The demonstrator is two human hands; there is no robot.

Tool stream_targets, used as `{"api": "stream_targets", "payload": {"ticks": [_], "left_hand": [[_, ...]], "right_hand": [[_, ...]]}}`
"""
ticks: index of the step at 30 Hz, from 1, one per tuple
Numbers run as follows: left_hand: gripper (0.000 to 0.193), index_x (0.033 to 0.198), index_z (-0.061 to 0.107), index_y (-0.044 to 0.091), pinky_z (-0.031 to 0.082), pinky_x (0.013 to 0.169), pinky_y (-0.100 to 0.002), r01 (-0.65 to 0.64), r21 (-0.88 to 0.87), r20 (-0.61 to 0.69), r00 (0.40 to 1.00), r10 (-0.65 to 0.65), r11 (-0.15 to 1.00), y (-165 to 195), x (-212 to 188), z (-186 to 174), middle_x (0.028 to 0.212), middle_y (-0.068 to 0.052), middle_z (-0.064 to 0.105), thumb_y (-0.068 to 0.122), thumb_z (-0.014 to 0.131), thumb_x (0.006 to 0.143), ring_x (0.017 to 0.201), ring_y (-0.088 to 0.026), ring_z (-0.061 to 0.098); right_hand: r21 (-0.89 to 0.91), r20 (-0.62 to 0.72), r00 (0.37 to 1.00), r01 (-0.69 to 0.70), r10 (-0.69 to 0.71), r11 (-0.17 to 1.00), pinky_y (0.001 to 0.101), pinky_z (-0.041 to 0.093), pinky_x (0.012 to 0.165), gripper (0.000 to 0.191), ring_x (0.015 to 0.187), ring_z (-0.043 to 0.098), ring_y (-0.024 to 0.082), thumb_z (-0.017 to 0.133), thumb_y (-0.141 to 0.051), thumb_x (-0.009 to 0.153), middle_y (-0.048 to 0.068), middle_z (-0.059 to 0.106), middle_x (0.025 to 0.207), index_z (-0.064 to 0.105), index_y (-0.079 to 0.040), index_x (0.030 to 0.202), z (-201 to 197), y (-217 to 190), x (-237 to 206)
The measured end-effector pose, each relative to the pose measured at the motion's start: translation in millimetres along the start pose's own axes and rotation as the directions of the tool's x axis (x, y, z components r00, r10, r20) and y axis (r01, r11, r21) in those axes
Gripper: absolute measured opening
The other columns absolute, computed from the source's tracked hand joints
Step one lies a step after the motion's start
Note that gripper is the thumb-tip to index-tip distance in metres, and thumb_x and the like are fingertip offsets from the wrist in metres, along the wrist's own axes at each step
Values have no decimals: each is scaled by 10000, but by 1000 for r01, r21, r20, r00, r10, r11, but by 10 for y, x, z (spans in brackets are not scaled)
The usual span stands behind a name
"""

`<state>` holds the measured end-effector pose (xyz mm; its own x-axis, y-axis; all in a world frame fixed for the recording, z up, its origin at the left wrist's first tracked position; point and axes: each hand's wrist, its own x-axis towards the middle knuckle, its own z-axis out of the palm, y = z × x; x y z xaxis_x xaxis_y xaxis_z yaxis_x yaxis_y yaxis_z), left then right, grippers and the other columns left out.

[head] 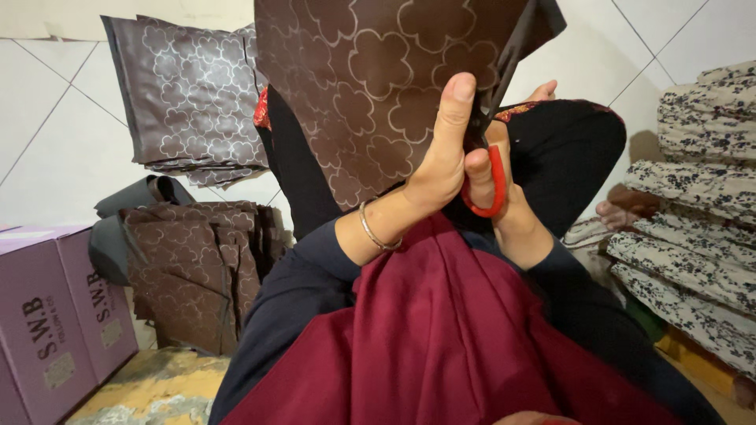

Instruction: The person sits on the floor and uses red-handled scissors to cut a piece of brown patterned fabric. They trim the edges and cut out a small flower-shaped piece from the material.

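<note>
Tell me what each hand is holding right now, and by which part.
The left hand grips the brown patterned sheet at its lower right edge, thumb up. The right hand holds the scissors by their red handle loop.

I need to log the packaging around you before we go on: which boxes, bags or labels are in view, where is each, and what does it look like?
Purple boxes: bottom left on the floor, rectangular, pale labels on their sides.
Brown sheet: held up at top centre by the left hand, clover outlines, scissors in the right hand.
Flat brown bags: upper left, same pattern.
Brown pile: left, beside the boxes.
</note>
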<state>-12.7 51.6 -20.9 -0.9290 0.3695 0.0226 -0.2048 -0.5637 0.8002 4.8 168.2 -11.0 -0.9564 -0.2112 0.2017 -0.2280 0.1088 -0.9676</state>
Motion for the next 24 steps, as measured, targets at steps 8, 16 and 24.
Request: {"api": "stream_targets", "payload": {"ticks": [8, 16, 24], "left_hand": [[536, 1095, 644, -25, 462, 835, -276, 65, 48, -56, 996, -62, 997, -110, -36, -45, 898, -13, 533, 423, 372, 1206, 835, -109, 494], [511, 1656, 253, 61, 179, 1333, -281, -274, 400, 112, 962, 251, 874, -443, -96, -178, 1724, -27, 242, 316, 361, 1226, 1569, -118, 244], [379, 1402, 586, -37, 448, 1133, -274, -131, 148, -121, 981, 150, 980, -126, -124, -26, 1337, -42, 599, 279, 510, 1207, 1252, -108, 552]], "right_hand": [[19, -2, 1000, -7, 7, 1000, 294, 428, 695, 830, 776, 569, 145, 451, -831, 959, 13, 582, 864, 584, -19, 1065, 10, -67, -33], [20, 2, 1000, -6, 5, 1000, 289, 430, 693, 831, 777, 571, 142, 478, -836, 934, 11, 584, 863, 586, -22, 1062, -27, -63, -20], [29, -28, 999, -25, 26, 999, 284, 431, 692, 834, 778, 573, 140, 505, -841, 909, 10, 585, 862, 589, -24, 1059, -124, -90, 5]]}}
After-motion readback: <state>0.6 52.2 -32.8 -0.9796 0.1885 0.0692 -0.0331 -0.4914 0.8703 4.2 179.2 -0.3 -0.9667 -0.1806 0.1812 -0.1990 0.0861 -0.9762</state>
